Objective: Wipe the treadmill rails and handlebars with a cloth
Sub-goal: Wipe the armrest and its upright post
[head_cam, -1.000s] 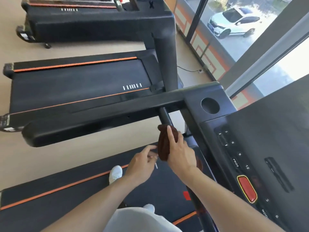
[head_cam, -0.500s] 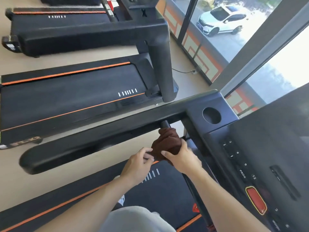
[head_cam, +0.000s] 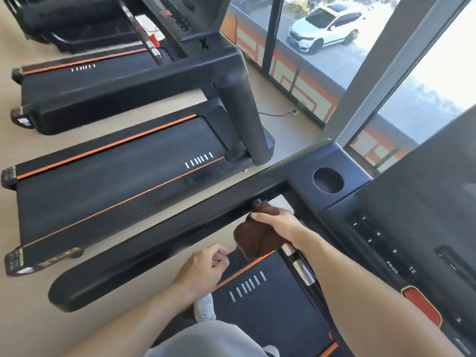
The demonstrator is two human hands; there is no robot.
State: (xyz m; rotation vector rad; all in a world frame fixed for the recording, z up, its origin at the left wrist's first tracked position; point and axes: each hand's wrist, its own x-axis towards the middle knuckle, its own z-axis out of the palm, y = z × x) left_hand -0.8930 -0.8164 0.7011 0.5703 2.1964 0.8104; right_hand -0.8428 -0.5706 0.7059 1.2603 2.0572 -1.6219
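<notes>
Right now my right hand (head_cam: 277, 222) has its fingers (head_cam: 260, 215) curled over the brown cloth (head_cam: 255, 238), bunching it around the inner handlebar (head_cam: 298, 264) just under the spot where that bar meets the long side rail (head_cam: 164, 235). Wrapping the cloth round the bar looks deliberate: a wrapped grip lets one stroke cover the bar's whole girth. A loose flap of cloth hangs below my palm, over the near edge of the belt (head_cam: 268, 305). My left hand (head_cam: 203, 269) sits just below and left of the cloth with its fingers lightly curled; I cannot tell whether they pinch a corner of the cloth or hold nothing, since the fingertips blur against the dark rail.

I judge the work to be at the top end of the handlebar, with the stroke able to go only downward: the rail closes the way above, and the console (head_cam: 401, 243) with its cup holder (head_cam: 328, 180) crowds the right side. Down the bar, past its silver sensor section, there is open room toward me. The rail itself runs free out to its rounded end at the lower left, with bare floor (head_cam: 286, 130) between it and the neighbouring treadmill (head_cam: 113, 171), so a sweep along it should meet nothing
</notes>
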